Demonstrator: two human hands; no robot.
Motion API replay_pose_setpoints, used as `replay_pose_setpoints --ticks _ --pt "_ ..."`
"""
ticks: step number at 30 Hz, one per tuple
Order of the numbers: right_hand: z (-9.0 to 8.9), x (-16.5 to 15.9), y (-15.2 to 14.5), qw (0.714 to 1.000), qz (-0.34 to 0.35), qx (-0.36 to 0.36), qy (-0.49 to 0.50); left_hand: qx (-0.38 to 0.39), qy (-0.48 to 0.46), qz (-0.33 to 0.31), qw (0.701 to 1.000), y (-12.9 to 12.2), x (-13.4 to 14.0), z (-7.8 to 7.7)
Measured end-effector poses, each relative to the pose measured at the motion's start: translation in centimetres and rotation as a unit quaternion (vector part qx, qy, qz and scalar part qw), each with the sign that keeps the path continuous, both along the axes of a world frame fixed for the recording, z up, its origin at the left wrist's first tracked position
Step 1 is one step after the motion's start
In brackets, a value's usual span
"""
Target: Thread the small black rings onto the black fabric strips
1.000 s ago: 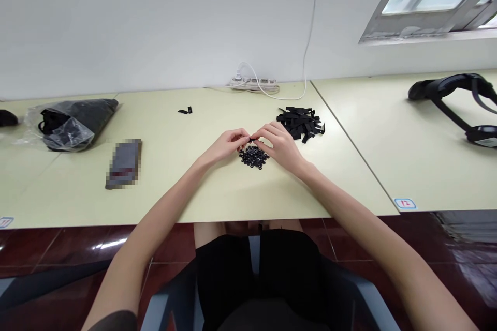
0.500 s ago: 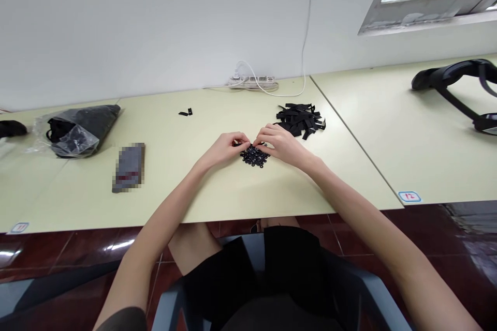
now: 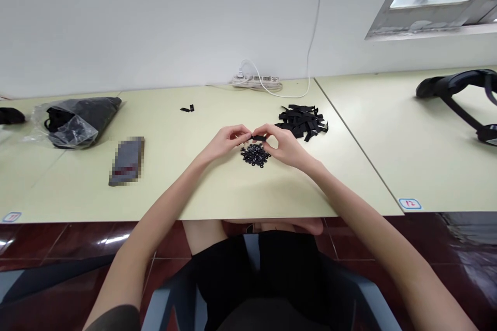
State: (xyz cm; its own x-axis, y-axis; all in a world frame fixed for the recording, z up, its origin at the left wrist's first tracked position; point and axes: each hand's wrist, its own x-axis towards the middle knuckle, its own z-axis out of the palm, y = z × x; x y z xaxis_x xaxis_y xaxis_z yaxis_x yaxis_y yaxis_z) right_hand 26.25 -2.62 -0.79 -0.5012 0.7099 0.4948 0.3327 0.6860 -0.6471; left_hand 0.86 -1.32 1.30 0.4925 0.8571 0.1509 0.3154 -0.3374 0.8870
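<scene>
A short black fabric strip stretches between my two hands, just above the table. My right hand pinches its right end between thumb and fingers. At the strip's left end, the fingertips of my left hand are closed on it; whether a small ring is also held there cannot be made out. Directly below lies a heap of small black rings, some overlapping. Behind my right hand is a loose pile of black strips.
Two small black pieces lie at the back left. Further left are a blurred-out flat item and a clear bag with black contents. A power strip sits by the wall; a black headset-like device is at the right.
Both hands have risen slightly off the ring heap, uncovering more of it. The black strip now shows between them. The camera view has shifted slightly.
</scene>
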Motion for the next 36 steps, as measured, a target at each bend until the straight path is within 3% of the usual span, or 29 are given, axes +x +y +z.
replay_pose_setpoints --ticks 5,15,20,23,26,29,32,36 --pt "0.5 -0.3 -0.1 0.996 0.026 -0.057 0.066 -0.02 -0.032 -0.013 0.999 0.1 0.3 -0.5" --pt "-0.5 -1.1 -0.1 0.99 -0.049 -0.123 0.045 -0.039 -0.059 0.007 0.997 -0.1 0.6 -1.0" --pt "-0.5 -0.8 0.4 0.987 -0.029 -0.139 0.08 -0.028 -0.043 0.011 0.999 0.0 0.6 -0.6" --pt "-0.2 -0.1 1.1 0.974 -0.057 -0.167 0.143 -0.016 -0.036 0.037 0.999 0.4 0.0 -0.2" --pt "0.0 1.1 2.2 0.943 -0.12 -0.193 0.241 0.005 -0.043 0.109 0.993 1.4 -1.3 -0.5" --pt "0.0 2.5 3.5 0.894 -0.202 -0.215 0.337 0.048 -0.015 0.21 0.976 2.9 -3.2 -1.5" --pt "-0.2 3.8 4.4 0.827 -0.252 -0.253 0.435 0.094 0.084 0.303 0.945 4.4 -5.2 -2.7" --pt "-0.5 4.7 5.0 0.758 -0.259 -0.311 0.511 0.117 0.227 0.366 0.895 5.7 -7.5 -4.0"
